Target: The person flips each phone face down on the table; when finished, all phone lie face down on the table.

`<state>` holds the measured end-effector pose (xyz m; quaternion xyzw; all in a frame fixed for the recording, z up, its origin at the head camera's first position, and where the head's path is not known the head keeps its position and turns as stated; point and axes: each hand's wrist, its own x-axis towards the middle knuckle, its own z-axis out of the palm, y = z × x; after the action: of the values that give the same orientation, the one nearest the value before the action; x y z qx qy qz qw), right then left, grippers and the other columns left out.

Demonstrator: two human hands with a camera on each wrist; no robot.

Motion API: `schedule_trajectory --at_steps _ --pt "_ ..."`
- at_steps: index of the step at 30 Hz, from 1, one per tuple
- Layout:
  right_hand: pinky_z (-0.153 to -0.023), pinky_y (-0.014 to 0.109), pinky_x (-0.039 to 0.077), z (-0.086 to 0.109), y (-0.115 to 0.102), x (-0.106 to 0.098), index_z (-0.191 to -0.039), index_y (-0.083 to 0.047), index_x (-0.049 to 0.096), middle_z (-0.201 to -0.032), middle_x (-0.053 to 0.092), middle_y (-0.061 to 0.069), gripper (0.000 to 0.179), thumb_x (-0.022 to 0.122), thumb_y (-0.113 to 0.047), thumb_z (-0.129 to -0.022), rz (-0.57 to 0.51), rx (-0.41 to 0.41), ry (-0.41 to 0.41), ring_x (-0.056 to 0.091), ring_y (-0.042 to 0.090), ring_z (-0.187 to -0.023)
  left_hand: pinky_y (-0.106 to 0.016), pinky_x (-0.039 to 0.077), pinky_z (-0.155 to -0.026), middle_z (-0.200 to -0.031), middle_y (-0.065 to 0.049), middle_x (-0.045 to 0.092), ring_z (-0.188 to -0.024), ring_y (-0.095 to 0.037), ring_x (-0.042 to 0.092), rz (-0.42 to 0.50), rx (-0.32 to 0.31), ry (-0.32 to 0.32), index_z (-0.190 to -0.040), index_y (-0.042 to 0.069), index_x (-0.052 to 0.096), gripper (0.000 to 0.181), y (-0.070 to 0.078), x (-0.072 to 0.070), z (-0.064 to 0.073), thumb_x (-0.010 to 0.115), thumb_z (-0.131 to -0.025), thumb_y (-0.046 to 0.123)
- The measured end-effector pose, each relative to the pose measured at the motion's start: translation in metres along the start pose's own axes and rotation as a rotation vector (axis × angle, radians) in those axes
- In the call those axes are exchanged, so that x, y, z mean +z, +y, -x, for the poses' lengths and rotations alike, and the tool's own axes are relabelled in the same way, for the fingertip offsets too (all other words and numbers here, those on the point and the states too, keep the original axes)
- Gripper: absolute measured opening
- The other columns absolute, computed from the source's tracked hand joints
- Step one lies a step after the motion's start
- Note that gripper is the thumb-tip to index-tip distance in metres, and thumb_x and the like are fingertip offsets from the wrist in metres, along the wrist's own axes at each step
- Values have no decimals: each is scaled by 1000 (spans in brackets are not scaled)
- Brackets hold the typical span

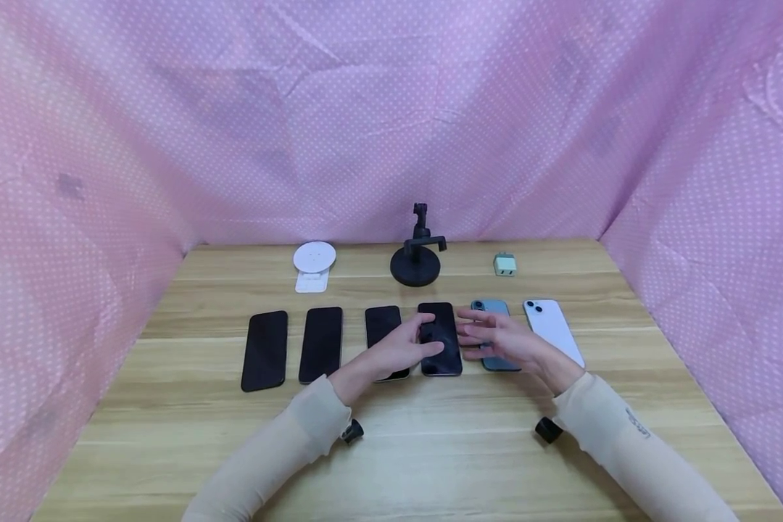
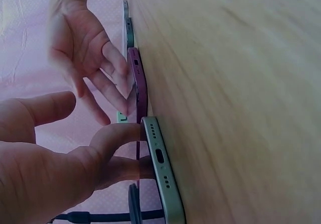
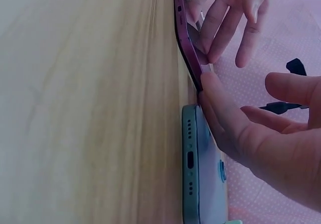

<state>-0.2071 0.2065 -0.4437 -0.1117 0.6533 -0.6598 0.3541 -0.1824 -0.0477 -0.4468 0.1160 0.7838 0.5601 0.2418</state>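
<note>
Near the middle of the head view, the left hand (image 1: 398, 350) and the right hand (image 1: 505, 339) are opening their fingers loosely and gripping nothing. Between them, a flat phone with a shiny black screen and purple edge (image 1: 445, 336) is lying under the left thumb and beside the right fingertips; I cannot tell if they are touching. Likely the hands are facing each other so both its long sides are within reach. A black-screened phone with a pale edge (image 1: 382, 321) is peeking past the left hand. A blue-green phone (image 3: 213, 179) is lying below the right hand, probably spaced apart for easy seeing.
</note>
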Motion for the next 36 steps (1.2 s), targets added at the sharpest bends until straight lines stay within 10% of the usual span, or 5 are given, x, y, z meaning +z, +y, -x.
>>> schedule_trajectory --at_steps 8,21,28,36 --pt "-109 54 41 -1 -1 -1 -158 7 15 -158 26 34 61 46 -12 -109 -10 2 13 33 48 -142 -39 39 -92 -114 -15 54 -101 -25 49 -35 -12 6 -156 9 36 67 -1 1 -2 67 -100 26" --pt "-114 53 35 -2 -3 2 -158 6 16 -159 26 32 61 46 -11 -109 -40 3 27 35 46 -143 -41 40 -96 -131 -17 52 -108 -26 49 -25 -29 -2 -157 11 35 66 2 -1 -1 66 -101 26" --pt "-114 52 36 -3 -1 0 -158 8 12 -158 26 34 63 45 -11 -108 -64 5 34 39 44 -141 -38 40 -86 -107 -13 50 -92 -25 48 -23 -32 1 -157 9 34 67 2 -1 -1 66 -101 26" --pt "-110 51 42 -1 0 -3 -158 7 14 -155 31 34 60 44 -9 -109 -156 -13 61 55 32 -125 -48 31 -116 -160 -18 32 -142 -29 34 21 -28 -10 -159 10 30 70 2 2 0 65 -101 26"
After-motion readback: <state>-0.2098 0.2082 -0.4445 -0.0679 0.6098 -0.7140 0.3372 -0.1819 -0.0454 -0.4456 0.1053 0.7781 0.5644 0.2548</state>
